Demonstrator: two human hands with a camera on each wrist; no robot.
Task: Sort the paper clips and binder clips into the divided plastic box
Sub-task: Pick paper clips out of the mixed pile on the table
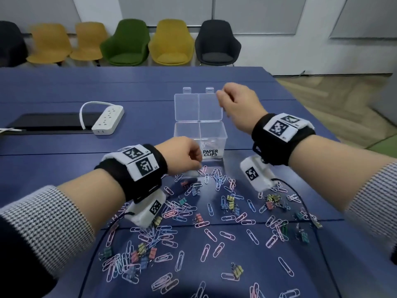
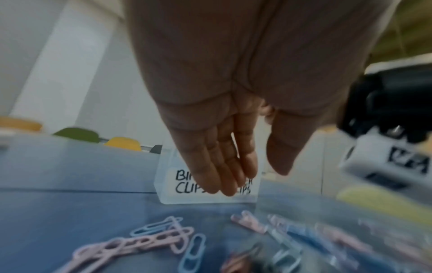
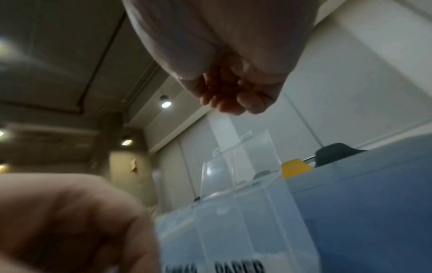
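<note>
A clear divided box (image 1: 223, 130) stands mid-table with its lid (image 1: 187, 106) upright. Its right compartment is labelled PAPER CLIPS and holds a few pale clips (image 1: 207, 144); the left label reads BINDER CLIPS (image 2: 187, 182). Pastel paper clips (image 1: 210, 233) and small binder clips (image 1: 231, 203) lie scattered in front of it. My left hand (image 1: 198, 163) hovers low before the box (image 2: 210, 200), fingers (image 2: 224, 177) straight, holding nothing. My right hand (image 1: 220, 97) is raised beside the lid over the box (image 3: 233, 221), fingertips (image 3: 229, 107) bunched against the thumb; no clip shows between them.
A white power strip (image 1: 108, 120) and a flat black pad (image 1: 53, 123) lie at the left. Coloured chairs (image 1: 129, 44) line the far wall. The table's right edge (image 1: 305, 108) runs close to the box. Thin black cables (image 1: 300, 196) trail across the clips.
</note>
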